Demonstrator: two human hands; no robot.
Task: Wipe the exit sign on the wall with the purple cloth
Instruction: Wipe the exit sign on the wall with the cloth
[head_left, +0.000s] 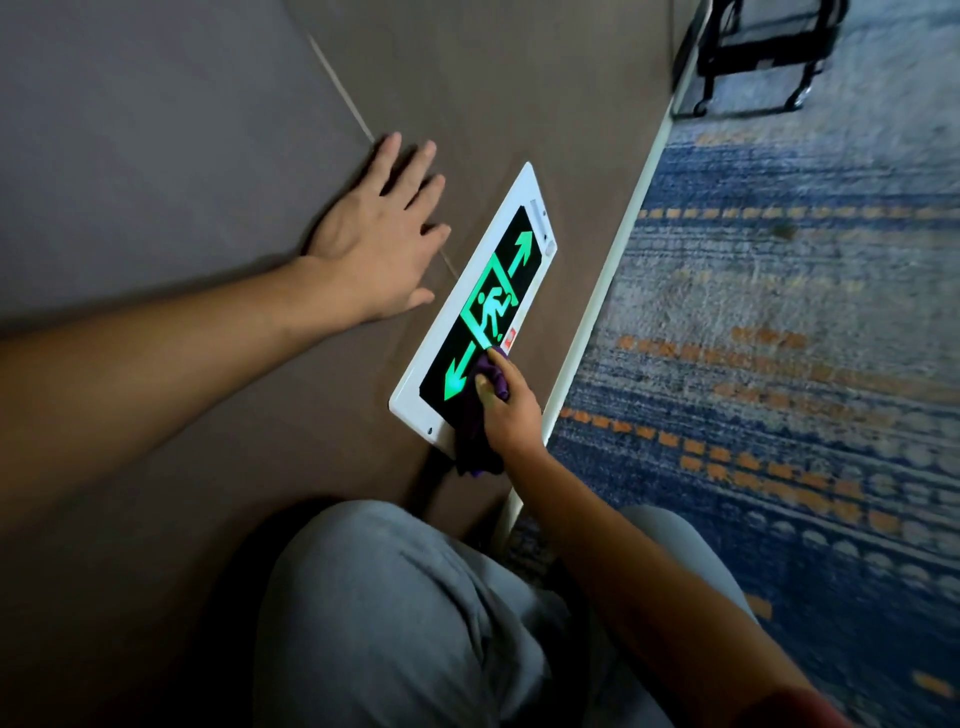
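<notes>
The exit sign (511, 249) is a white-framed black panel with a glowing green running figure and two arrows, mounted low on the brown wall (182, 156). My right hand (506, 410) grips the bunched purple cloth (475, 431) and presses it on the sign's lower near end, beside the lower arrow. Part of the cloth hangs below the frame's corner. My left hand (379, 234) lies flat with spread fingers on the wall, just left of the sign and not touching it.
A white baseboard (608, 291) runs along the foot of the wall. To its right lies a blue carpet (779, 338) with orange dashes. A black wheeled frame (758, 57) stands at the far end. My grey-trousered knees (415, 623) fill the bottom of the view.
</notes>
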